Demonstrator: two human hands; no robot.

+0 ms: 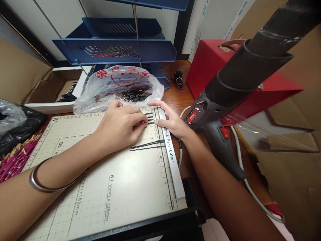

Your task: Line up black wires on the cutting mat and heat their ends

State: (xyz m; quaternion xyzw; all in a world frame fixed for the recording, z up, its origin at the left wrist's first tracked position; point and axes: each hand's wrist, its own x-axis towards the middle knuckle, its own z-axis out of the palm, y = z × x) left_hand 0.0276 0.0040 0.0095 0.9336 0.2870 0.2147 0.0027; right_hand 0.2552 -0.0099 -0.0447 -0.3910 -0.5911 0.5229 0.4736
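A cream paper cutter board (130, 180) with printed rulers lies in front of me. My left hand (120, 125) rests over its upper part, thumb and fingertips pinched around the end of a thin black wire (150, 123). At the board's right edge is my right hand (173, 122), its index finger stretched out and apart from the thumb. The thumb tip touches the board beside the wire's end. Several more thin black wires lie parallel under and near my fingers. Closer to me, a separate few black wires (146, 145) lie across the ruler.
Behind the board sits a clear plastic bag (117, 78) of black wires, before a blue rack (112, 52). A black heat gun (215, 103) stands at right by a red box (208, 63). A tied black bundle (178, 80), a white box (52, 107) and magenta wires (17, 159) lie around.
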